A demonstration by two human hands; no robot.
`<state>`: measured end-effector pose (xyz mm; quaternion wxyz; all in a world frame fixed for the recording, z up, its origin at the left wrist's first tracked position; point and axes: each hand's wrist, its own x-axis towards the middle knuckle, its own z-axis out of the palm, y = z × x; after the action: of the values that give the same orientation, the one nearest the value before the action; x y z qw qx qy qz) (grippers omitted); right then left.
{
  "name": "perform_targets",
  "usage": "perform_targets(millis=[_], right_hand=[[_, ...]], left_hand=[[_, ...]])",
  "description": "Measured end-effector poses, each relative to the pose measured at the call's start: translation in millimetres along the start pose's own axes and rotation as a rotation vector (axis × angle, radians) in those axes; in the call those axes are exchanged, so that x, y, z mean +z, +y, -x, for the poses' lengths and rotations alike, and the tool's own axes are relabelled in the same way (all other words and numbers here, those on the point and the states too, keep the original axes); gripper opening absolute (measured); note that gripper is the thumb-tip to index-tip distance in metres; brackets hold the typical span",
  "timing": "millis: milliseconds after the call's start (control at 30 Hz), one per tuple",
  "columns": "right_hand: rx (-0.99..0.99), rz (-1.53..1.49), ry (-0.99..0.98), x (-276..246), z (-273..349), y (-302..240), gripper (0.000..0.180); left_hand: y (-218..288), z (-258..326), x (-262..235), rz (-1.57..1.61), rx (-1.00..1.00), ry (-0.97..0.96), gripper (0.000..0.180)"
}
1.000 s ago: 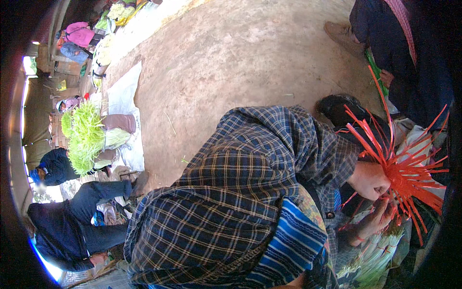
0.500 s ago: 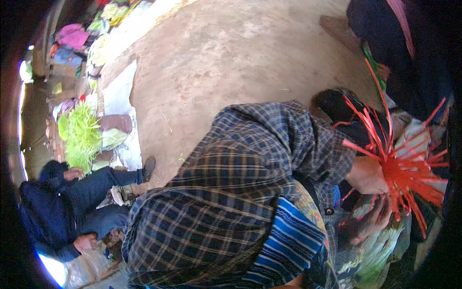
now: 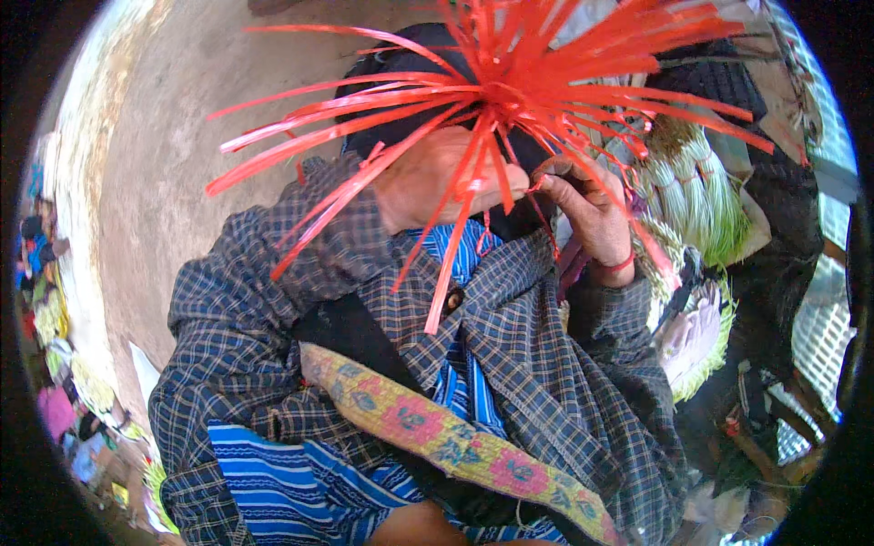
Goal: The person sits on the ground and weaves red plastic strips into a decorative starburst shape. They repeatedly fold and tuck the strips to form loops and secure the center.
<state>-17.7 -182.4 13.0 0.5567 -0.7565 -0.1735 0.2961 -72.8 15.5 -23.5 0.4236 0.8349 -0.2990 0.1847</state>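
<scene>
A spray of red plastic strips (image 3: 510,91) fans out over my hands and partly hides them. Under it, my left hand (image 3: 437,182) is closed, the strips passing over its fingers. My right hand (image 3: 594,207) pinches a thin red strip (image 3: 535,186) beside the left fingertips, so both hands nearly touch. A red band (image 3: 621,265) circles the right wrist. Both hands are held in front of my chest, in plaid sleeves.
Bundles of thin white-green stalks (image 3: 696,187) lie to the right. Below them are pale leafy vegetables (image 3: 696,337). White lattice crates (image 3: 819,314) stand at the far right. Bare ground (image 3: 173,155) stretches on the left, with people and produce along the edge.
The view has turned, bringing the red strips and my hands from the right side to the upper middle. The fingertips of both hands now meet at one thin strip.
</scene>
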Motion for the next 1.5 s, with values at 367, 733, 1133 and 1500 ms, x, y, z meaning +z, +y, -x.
perform_targets(millis=[367, 733, 1133, 1500], right_hand=[[-0.442, -0.007, 0.291, 1, 11, -24, 0.025], [-0.726, 0.352, 0.362, -6, 33, -34, 0.015], [-0.570, 0.104, 0.151, -2, 58, -19, 0.011], [-0.258, 0.161, 0.264, -17, 73, -16, 0.006]], left_hand=[[57, -12, -10, 0.272, 0.175, -0.416, 0.022], [60, -23, 6, 0.382, -0.046, 0.032, 0.023], [44, -30, 11, 0.193, 0.083, 0.172, 0.026], [35, -22, 16, 0.145, 0.041, -0.056, 0.015]])
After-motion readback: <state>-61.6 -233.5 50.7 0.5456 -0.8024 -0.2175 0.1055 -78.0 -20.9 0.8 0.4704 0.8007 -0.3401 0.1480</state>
